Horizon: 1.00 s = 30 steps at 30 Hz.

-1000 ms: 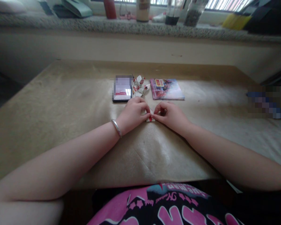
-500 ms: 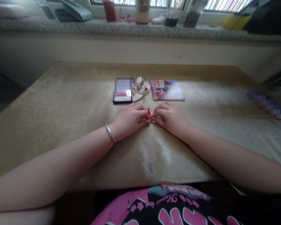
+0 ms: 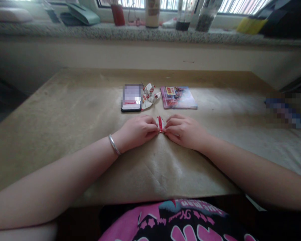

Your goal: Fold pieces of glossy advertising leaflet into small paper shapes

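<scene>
Between my hands, on the table, is a small folded piece of red and white paper (image 3: pixel 160 122). My left hand (image 3: pixel 141 130) pinches its left side, fingertips and thumb pressed together. From the right, my right hand (image 3: pixel 184 130) grips the opposite side in the same way. A red band runs down the middle of the paper; its lower corners are hidden under my fingers. Just beyond my left hand lie a phone (image 3: pixel 131 98) with a lit screen and crumpled, printed white and red paper (image 3: pixel 149 95).
Past my right hand rests a stack of colourful printed sheets or a booklet (image 3: pixel 179 97). A blurred bluish item (image 3: pixel 286 112) is at the table's right edge. Bottles and jars (image 3: pixel 152 13) line the stone windowsill (image 3: pixel 130 32) behind the table (image 3: pixel 65 110).
My hands have drawn slightly apart. More of the folded paper shows between them, and it looks flatter and wider. The camera view has shifted a little.
</scene>
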### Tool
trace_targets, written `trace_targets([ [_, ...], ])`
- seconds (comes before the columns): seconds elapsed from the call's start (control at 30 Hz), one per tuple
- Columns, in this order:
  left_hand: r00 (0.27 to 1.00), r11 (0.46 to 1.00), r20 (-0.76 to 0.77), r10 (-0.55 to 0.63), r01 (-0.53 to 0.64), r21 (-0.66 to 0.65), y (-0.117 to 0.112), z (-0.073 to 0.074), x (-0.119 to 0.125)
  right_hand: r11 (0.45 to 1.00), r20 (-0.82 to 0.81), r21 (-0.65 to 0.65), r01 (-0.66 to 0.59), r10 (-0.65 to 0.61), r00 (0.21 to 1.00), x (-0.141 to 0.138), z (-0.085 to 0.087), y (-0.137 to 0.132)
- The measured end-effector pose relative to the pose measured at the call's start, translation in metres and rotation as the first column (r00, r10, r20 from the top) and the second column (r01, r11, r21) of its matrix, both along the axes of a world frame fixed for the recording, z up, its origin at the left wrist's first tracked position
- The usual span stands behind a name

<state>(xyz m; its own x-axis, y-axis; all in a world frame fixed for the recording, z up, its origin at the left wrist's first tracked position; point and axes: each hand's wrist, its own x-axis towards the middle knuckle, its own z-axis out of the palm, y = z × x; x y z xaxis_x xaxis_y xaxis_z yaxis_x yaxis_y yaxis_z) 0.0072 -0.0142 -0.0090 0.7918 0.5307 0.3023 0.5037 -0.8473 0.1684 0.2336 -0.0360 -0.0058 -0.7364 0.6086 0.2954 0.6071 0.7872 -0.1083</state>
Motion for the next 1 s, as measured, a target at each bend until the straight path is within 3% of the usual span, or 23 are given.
trace_targets([
  [0.13,0.998,0.996,0.056,-0.027,0.031,-0.081,0.004,0.001,0.000,0.998,-0.070,-0.045,0.034,-0.037,0.997,-0.001,0.001,-0.001],
  [0.3,0.998,0.996,0.060,0.006,0.000,-0.089,0.001,0.001,0.002,0.999,-0.144,-0.038,0.032,-0.037,0.989,-0.003,-0.002,0.000],
  [0.4,1.000,0.998,0.020,0.024,-0.022,-0.067,-0.002,0.002,0.004,0.997,-0.139,-0.073,0.037,-0.047,0.989,-0.003,-0.003,0.002],
  [0.53,0.996,0.998,-0.058,0.068,-0.068,-0.013,-0.005,0.004,0.008,0.983,-0.126,-0.124,0.133,-0.149,0.981,-0.002,-0.005,0.003],
  [0.7,0.998,0.998,-0.038,0.052,-0.051,0.025,-0.001,0.001,0.008,0.973,-0.059,-0.097,0.208,-0.214,0.975,-0.006,-0.005,0.001],
  [1.0,0.999,0.996,0.021,0.031,-0.029,-0.084,0.010,0.001,0.005,0.965,-0.081,-0.108,0.240,-0.249,0.965,-0.011,-0.006,0.006],
])
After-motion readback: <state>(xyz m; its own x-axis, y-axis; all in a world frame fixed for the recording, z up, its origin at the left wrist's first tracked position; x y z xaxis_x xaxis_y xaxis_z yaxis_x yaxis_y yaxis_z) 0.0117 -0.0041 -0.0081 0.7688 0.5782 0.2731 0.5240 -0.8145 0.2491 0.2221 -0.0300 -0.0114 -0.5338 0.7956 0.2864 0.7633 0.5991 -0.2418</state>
